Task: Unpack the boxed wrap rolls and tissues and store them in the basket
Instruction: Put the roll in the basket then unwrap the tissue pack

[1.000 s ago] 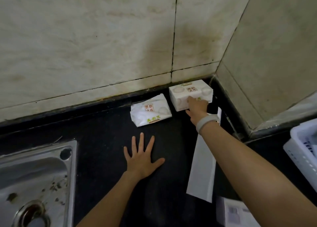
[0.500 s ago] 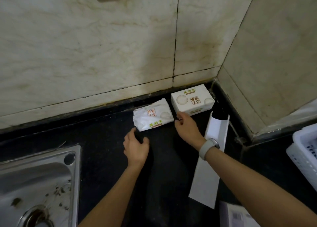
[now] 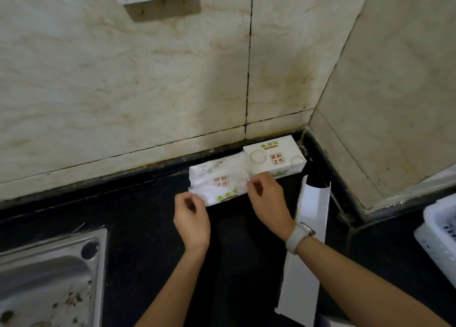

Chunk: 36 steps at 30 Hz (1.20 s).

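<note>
Black countertop (image 3: pixel 148 228) runs under stained marble wall tiles (image 3: pixel 123 80) into a corner, and I take the soft tissue pack (image 3: pixel 217 182) as my landmark. It sits near the foot of the wall, its near edge lifted a little; I cannot tell how much of it rests on the counter. My left hand (image 3: pixel 191 221) pinches its near left corner with curled fingers, and my right hand (image 3: pixel 267 199), a watch (image 3: pixel 298 238) on the wrist, pinches its right end. Just right of the pack and touching it lies a second tissue pack (image 3: pixel 278 157), tucked against the corner. Right of both, an open white carton sleeve (image 3: pixel 306 252) lies lengthwise. Far right, the white basket (image 3: pixel 439 233) shows at the edge. Left and nearer me is the steel sink (image 3: pixel 49 277).
</note>
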### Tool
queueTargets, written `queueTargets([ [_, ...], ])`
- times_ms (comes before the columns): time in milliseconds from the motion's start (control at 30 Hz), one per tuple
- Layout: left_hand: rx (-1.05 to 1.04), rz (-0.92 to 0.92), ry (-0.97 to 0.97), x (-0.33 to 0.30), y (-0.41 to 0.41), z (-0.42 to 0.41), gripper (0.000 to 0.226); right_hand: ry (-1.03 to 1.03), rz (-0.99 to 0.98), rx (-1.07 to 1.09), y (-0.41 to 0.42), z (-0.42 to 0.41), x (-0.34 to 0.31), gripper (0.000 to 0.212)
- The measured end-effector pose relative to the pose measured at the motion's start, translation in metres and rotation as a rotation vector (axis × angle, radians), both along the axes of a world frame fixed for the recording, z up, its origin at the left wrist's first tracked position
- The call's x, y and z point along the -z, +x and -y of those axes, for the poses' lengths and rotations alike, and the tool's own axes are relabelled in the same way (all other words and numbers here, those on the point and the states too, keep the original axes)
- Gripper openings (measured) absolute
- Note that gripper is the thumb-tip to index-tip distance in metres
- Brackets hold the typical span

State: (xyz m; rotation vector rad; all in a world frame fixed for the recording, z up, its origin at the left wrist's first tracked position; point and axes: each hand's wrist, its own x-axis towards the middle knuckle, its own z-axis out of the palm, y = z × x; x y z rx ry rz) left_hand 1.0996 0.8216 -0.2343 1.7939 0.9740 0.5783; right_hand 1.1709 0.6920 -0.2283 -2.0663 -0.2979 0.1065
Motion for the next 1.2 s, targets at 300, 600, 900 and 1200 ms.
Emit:
queueTargets([
  [300, 0.433, 0.012, -0.325, -0.021, 0.093, 0.059, 0.045, -0.156, -0.070, 0.203, 0.088, 0.062, -0.019, 0.029],
  [600, 0.563, 0.063, -0.683, -0.010, 0.097, 0.066, 0.054, 0.264, -0.471, 0.300, 0.091, 0.068, -0.008, 0.032],
  [900, 0.483, 0.044, -0.813, -0.020, 0.114, 0.056, 0.044, 0.261, -0.461, 0.152, 0.095, 0.068, -0.009, 0.049],
  [1200, 0.656, -0.308, -0.313, -0.019, 0.026, 0.076, 0.042, 0.127, -0.289, 0.303, -0.010, 0.117, -0.028, 0.026],
])
